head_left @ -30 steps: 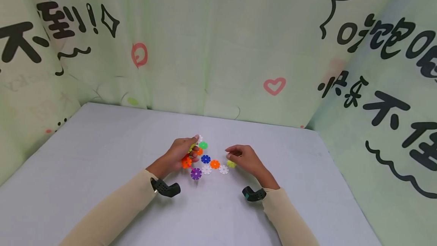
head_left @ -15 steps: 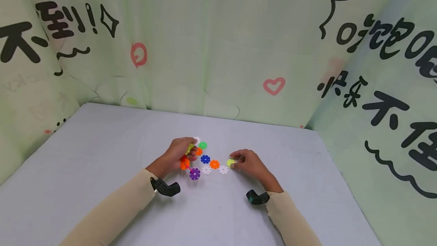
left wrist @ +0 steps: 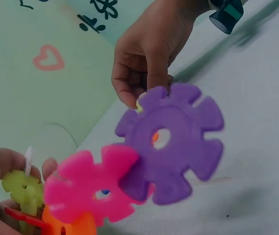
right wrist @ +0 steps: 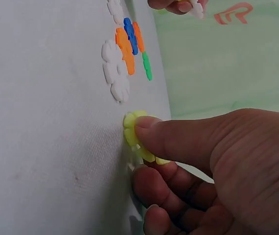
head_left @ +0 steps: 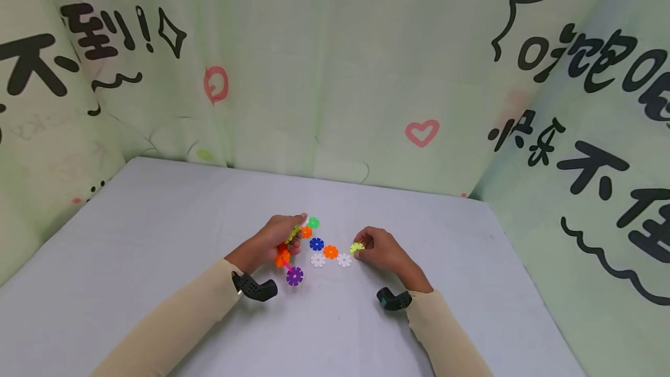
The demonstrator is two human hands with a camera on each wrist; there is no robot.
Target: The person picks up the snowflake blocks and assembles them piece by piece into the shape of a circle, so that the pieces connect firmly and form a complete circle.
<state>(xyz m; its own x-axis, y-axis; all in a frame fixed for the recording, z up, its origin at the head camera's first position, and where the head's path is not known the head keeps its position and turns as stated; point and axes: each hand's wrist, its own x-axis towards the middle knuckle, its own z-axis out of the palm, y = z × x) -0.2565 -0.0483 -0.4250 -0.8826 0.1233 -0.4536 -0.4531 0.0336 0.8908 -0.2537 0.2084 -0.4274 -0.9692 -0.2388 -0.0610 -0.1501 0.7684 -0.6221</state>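
My left hand (head_left: pixel 276 233) grips a joined string of notched plastic flower discs. In the left wrist view, a purple disc (left wrist: pixel 190 134) and a pink disc (left wrist: pixel 73 183) stick out, with an orange disc (left wrist: pixel 73 225), a red one and a yellow-green disc (left wrist: pixel 15 188) nearer the palm. Part of this string is hidden behind the fingers. Between thumb and fingers, my right hand (head_left: pixel 383 248) pinches a single yellow disc (right wrist: pixel 132 132), tilted up at the table surface. To its left lies a white disc (head_left: pixel 344 260).
Loose on the white tabletop (head_left: pixel 199 202), between the hands, lie a green disc (head_left: pixel 313 223), a blue disc (head_left: pixel 316 244), two orange ones and another white disc (head_left: pixel 317 260). A printed curtain (head_left: pixel 314 74) hangs behind the table.
My right hand has closed its thumb and fingers on the yellow disc and tilted it. In the left hand, the string has turned, its purple end swinging slightly down and left.
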